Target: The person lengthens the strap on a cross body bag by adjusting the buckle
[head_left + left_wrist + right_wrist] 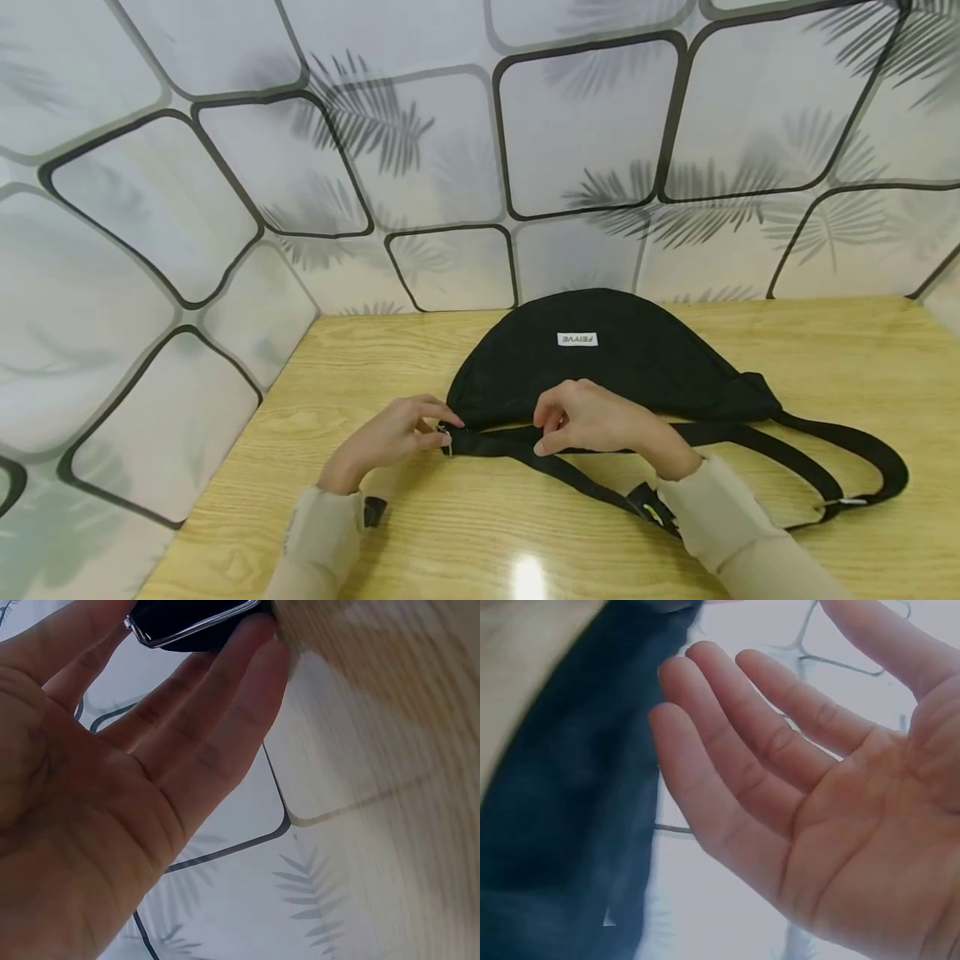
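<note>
In the head view, I have 1 black bag (600, 371) lying flat just beyond both hands, its long straight edge running left to right. The relation I'd say counts most is at its left corner: the metal ring (450, 450) on the end of the strap (487, 444) sits right at the fingertips of the left hand (393, 433), clearly the nearer of the 2. The strap leads rightward from there, passing below the right hand (592, 421), which is in front of the bag's middle, fingers loosely bent, holding nothing. The bag's curved edge is near the patterned wall (442, 192), so I judge the better room for moving is leftward and toward the person, over the wooden table (375, 354).

In the left wrist view, the ring is between thumb and fingers, in what looks like a light pinch; the thumb's tip is cut off at the top.

In the right wrist view, I see the palm, with relaxed fingers and no hold on anything. Dark cloth alongside is blurred; it may be bag or strap, I can't tell.
</note>
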### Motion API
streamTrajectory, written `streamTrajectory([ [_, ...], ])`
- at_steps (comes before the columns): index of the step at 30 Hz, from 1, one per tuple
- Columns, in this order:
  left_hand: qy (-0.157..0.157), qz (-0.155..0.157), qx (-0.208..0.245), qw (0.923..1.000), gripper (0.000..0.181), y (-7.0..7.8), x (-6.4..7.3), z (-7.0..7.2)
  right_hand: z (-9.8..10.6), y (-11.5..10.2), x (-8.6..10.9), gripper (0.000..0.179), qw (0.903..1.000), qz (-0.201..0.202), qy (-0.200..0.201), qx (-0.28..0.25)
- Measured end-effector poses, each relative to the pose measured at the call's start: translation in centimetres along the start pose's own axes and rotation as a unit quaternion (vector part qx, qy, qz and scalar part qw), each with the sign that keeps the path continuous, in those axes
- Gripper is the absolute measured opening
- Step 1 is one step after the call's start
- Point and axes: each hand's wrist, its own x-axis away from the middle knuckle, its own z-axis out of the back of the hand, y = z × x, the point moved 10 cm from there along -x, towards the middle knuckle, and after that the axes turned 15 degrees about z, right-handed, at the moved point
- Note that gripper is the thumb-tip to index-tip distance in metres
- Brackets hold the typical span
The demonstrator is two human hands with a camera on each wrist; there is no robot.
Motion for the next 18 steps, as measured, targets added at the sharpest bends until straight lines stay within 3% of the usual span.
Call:
streamTrajectory([
  [4,0.002,0.005,0.004,1.0000,0.021,0.0,-0.2,0.0,0.2,-2.7,-0.7,0.023,0.9993,0.032,0.006,0.017],
  [8,0.006,0.004,-0.001,1.0000,0.021,0.0,-0.2,-0.1,-1.2,-4.3,-2.0,0.022,0.9983,0.058,-0.009,0.009],
  [11,0.006,0.005,-0.009,0.9999,0.022,0.1,-0.4,-0.2,-2.3,-3.6,-3.0,0.019,0.9984,0.052,-0.007,0.019],
  [18,0.018,0.006,0.007,0.9998,0.025,0.2,-0.7,0.2,-1.1,0.1,-3.9,0.007,0.9925,-0.020,0.102,0.064],
])
